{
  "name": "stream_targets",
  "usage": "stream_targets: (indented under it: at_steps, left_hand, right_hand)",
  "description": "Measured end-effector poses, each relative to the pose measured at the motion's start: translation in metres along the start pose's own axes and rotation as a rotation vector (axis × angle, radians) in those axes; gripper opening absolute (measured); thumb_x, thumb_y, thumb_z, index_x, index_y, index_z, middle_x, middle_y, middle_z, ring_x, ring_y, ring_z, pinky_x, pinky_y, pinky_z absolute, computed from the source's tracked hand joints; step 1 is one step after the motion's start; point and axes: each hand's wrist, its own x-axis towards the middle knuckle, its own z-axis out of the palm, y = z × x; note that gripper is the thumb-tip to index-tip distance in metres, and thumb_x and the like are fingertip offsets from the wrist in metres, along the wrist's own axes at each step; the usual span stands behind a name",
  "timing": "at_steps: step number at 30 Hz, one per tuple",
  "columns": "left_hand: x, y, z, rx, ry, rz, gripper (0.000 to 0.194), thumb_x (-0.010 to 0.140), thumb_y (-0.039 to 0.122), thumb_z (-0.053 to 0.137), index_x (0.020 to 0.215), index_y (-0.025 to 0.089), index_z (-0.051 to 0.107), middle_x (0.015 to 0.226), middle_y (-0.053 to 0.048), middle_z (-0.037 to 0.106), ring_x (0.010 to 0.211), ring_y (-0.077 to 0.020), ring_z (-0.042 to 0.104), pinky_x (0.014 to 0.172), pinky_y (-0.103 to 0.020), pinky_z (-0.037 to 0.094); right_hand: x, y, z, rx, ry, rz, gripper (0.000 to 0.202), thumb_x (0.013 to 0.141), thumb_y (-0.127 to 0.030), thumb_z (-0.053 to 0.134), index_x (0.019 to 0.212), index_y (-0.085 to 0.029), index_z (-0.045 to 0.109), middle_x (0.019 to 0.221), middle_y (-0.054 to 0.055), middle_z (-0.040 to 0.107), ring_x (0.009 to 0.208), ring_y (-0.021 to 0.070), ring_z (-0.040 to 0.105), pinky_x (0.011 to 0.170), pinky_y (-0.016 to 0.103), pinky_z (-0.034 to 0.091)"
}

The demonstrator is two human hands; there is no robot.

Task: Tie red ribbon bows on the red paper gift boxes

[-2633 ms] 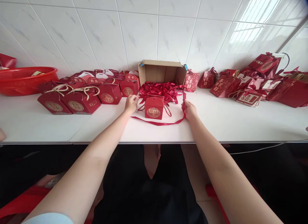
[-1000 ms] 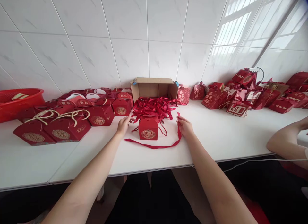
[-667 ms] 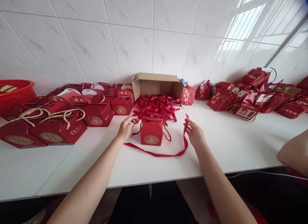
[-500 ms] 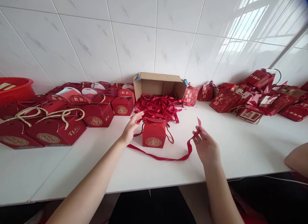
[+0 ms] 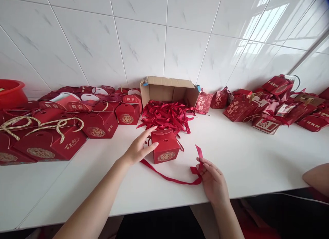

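A small red gift box (image 5: 166,151) with a gold round emblem stands on the white table (image 5: 133,198), turned slightly. Around its upper left side is my left hand (image 5: 137,148), thumb on the front of the top and the fingers reaching behind. My right hand (image 5: 213,179) pinches a red ribbon (image 5: 169,179) near one end, with the tip sticking up above the fingers. From there the ribbon droops across the table in front of the box to below my left hand, where its other end is hidden. Dark red cord handles (image 5: 181,145) show at the box's sides.
An open cardboard box (image 5: 169,82) spills a heap of red ribbons (image 5: 167,115) behind the gift box. Rows of red boxes (image 5: 97,122) fill the left, beside a red basin (image 5: 11,93). More boxes (image 5: 264,124) pile at right, near another person's arm (image 5: 317,179).
My left hand has come onto the box, which has turned and shifted a little nearer. My right hand has moved nearer and slightly left with the ribbon, whose loop has drawn in.
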Motion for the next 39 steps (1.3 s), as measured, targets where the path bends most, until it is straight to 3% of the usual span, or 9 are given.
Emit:
stream_targets:
  at_steps: [4,9,11,14,19,24,29,35,39]
  left_hand:
    - [-0.005,0.007,0.0,0.049,-0.011,-0.005,0.062,0.085,0.042,0.055,0.143,0.04,0.033,0.147,0.004,0.043,0.138,-0.026,0.035,0.11,-0.034,0.035]
    - [-0.016,0.015,0.006,0.089,0.019,-0.123,0.071,0.088,0.041,0.051,0.149,0.04,0.014,0.142,-0.001,0.05,0.125,-0.0301,0.052,0.098,-0.04,0.047]
    - [-0.018,0.018,0.009,0.092,0.062,-0.13,0.075,0.087,0.041,0.053,0.149,0.04,0.01,0.143,-0.003,0.047,0.128,-0.0302,0.049,0.098,-0.04,0.047]
    - [-0.019,0.024,0.011,0.126,0.033,-0.072,0.062,0.09,0.04,0.047,0.147,0.041,0.021,0.147,-0.001,0.042,0.136,-0.0272,0.038,0.105,-0.041,0.042]
    - [-0.019,0.034,0.009,0.194,-0.029,0.006,0.042,0.096,0.036,0.035,0.137,0.029,0.043,0.139,-0.003,0.05,0.13,-0.0238,0.045,0.107,-0.04,0.041]
    - [-0.021,0.035,0.008,0.199,-0.025,0.052,0.039,0.095,0.033,0.039,0.133,0.026,0.044,0.135,-0.003,0.053,0.126,-0.0198,0.049,0.106,-0.034,0.042]
    - [-0.023,0.035,0.007,0.197,-0.027,0.069,0.037,0.095,0.032,0.04,0.131,0.027,0.046,0.131,-0.004,0.055,0.122,-0.0194,0.052,0.102,-0.033,0.046]
    - [-0.024,0.039,0.008,0.251,0.058,0.11,0.049,0.091,0.025,0.045,0.14,0.028,0.037,0.146,-0.009,0.033,0.135,-0.0266,0.036,0.106,-0.042,0.042]
    - [-0.021,0.051,0.012,0.244,0.097,0.161,0.042,0.088,0.021,0.048,0.13,0.027,0.051,0.147,-0.009,0.029,0.129,-0.0252,0.043,0.105,-0.04,0.043]
  right_hand:
    - [-0.003,0.004,-0.002,-0.024,0.063,-0.01,0.019,0.066,-0.026,0.072,0.084,-0.027,0.077,0.097,0.006,0.073,0.076,0.0175,0.062,0.071,0.033,0.053]
    - [-0.006,0.004,0.0,-0.082,0.026,0.008,0.023,0.065,-0.034,0.074,0.087,-0.027,0.077,0.094,0.007,0.073,0.076,0.0211,0.063,0.073,0.038,0.053]
    - [-0.008,0.0,0.007,-0.114,-0.016,0.014,0.024,0.068,-0.039,0.074,0.087,-0.027,0.077,0.094,0.008,0.073,0.076,0.0219,0.063,0.076,0.04,0.052]
    - [-0.011,-0.007,0.023,-0.184,-0.114,-0.01,0.025,0.073,-0.044,0.071,0.088,-0.025,0.077,0.093,0.009,0.072,0.075,0.0219,0.062,0.075,0.039,0.051]
    - [-0.015,-0.011,0.052,-0.297,-0.279,-0.057,0.024,0.082,-0.042,0.063,0.089,-0.023,0.076,0.084,0.007,0.069,0.074,0.0191,0.059,0.07,0.031,0.044]
    - [-0.019,-0.013,0.068,-0.394,-0.2,0.02,0.031,0.082,-0.048,0.062,0.093,-0.022,0.075,0.078,0.006,0.067,0.08,0.0189,0.057,0.066,0.027,0.04]
    - [-0.023,-0.026,0.073,-0.538,-0.192,-0.022,0.034,0.081,-0.051,0.062,0.095,-0.022,0.075,0.08,0.005,0.067,0.081,0.0184,0.056,0.065,0.026,0.041]
    - [-0.021,-0.034,0.082,-0.567,-0.231,-0.06,0.031,0.082,-0.049,0.062,0.092,-0.023,0.076,0.079,0.004,0.067,0.078,0.0171,0.056,0.07,0.027,0.043]
    - [-0.019,-0.031,0.09,-0.561,-0.258,-0.05,0.031,0.082,-0.048,0.062,0.092,-0.023,0.076,0.074,0.003,0.065,0.077,0.0172,0.057,0.075,0.029,0.044]
